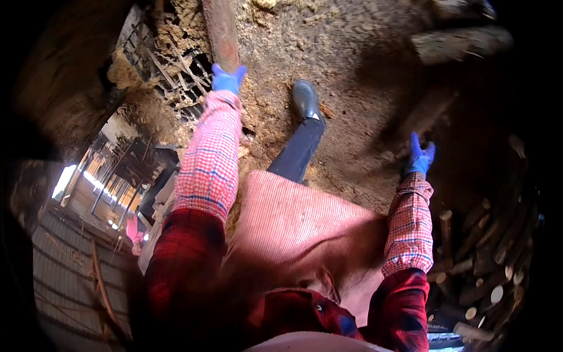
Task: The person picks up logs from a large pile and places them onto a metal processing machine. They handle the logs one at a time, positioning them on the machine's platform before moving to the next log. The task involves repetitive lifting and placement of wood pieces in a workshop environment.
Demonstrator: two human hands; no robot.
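Note:
My left hand (227,80), in a blue glove, is at the near end of a long reddish-brown wooden beam (220,32). Its thumb and a finger lie on either side of the beam, and the rest of the grip is hidden. Farther right, my right hand (419,155), also gloved in blue, is held out with thumb and finger apart and nothing seen between them. Just beyond it a blurred, dark log-like piece (431,111) lies in shadow; whether they touch is unclear. Both arms wear pink checked sleeve covers, and a pink ribbed apron (305,220) spreads below.
My dark boot (305,98) stands on brown, crumbly ground (346,129). Beside the beam are broken slats (179,73) with rough clods. A pale log (461,44) lies at the far right, and stacked firewood (487,264) fills the near right. Corrugated sheeting (73,276) is at left.

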